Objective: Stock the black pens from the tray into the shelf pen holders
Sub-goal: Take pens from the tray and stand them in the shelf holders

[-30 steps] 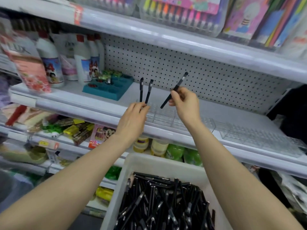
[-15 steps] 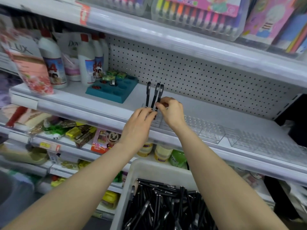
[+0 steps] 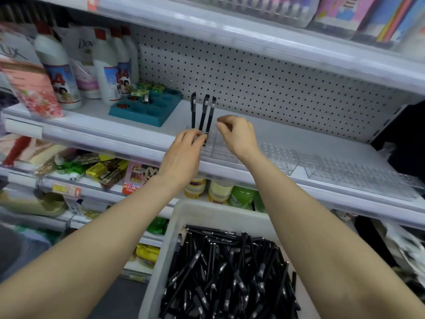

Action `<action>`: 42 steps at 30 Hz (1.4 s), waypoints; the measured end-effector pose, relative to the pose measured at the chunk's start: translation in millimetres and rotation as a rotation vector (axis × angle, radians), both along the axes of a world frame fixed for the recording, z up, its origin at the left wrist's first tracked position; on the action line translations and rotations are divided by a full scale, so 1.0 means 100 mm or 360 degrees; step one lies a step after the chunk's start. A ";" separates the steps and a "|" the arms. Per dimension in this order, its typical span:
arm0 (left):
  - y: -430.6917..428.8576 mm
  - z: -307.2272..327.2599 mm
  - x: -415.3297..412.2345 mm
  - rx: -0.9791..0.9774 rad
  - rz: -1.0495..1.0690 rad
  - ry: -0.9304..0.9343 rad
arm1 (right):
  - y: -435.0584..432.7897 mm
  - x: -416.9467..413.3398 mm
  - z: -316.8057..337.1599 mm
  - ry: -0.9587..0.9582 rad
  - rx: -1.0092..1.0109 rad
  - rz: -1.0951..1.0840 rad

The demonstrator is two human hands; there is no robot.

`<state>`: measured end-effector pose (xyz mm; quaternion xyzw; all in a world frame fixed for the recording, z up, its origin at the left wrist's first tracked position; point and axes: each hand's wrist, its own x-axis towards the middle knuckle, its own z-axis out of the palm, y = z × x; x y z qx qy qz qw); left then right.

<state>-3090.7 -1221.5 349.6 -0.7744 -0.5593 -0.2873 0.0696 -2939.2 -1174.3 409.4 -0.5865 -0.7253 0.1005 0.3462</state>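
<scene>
Left hand (image 3: 184, 150): holds the bottoms of three pens (image 3: 203, 113) standing in the clear holder (image 3: 271, 155).
Right hand (image 3: 238, 134): just beside them, curled, empty.
Tray (image 3: 207, 210): below both hands.

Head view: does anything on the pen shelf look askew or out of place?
Slightly: of three black pens standing at the clear holder, the right two lean rightward while the left stands upright. The left hand grips their bases.

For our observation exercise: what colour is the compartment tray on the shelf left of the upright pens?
The compartment tray is teal; the head view shows it.
</scene>
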 end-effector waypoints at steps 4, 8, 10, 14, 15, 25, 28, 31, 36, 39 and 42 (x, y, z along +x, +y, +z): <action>-0.20 0.00 0.09 0.0065 -0.0029 -0.0113 | -0.43 0.25 -0.06 0.0109 0.0231 -0.0028; -0.49 -0.17 0.25 0.0077 -0.0120 -0.0252 | -0.91 0.48 -0.34 0.0245 0.0301 -0.0016; -0.67 -0.32 0.35 0.0084 -0.0167 -0.0322 | -1.13 0.59 -0.57 0.0290 0.0252 -0.0042; -1.04 -0.66 0.52 -0.0141 -0.0153 -0.0361 | -1.50 0.78 -1.04 0.0180 -0.0063 -0.0083; -1.12 -0.76 0.56 -0.0209 -0.0153 -0.0391 | -1.57 0.82 -1.16 0.0106 -0.0185 -0.0084; -1.34 -1.18 0.68 -0.0695 -0.0199 -0.0203 | -1.91 0.81 -1.62 -0.0668 -0.0558 -0.0096; -1.31 -1.24 0.65 -0.0719 -0.0203 -0.0182 | -1.89 0.80 -1.55 -0.0312 -0.0709 -0.0159; -1.30 -1.19 0.66 -0.0709 -0.0210 -0.0364 | -1.84 0.84 -1.42 0.0150 -0.0673 -0.0193; -1.37 -1.01 0.74 -0.0728 -0.0236 -0.0492 | -1.77 0.85 -1.13 0.0621 -0.0279 -0.0095; -1.34 -0.89 0.79 -0.0770 -0.0239 -0.0548 | -1.67 0.84 -1.03 0.0838 -0.0226 -0.0086; -1.27 -0.77 0.74 -0.0667 -0.0173 -0.0535 | -1.61 0.85 -1.03 0.0314 -0.0002 -0.0106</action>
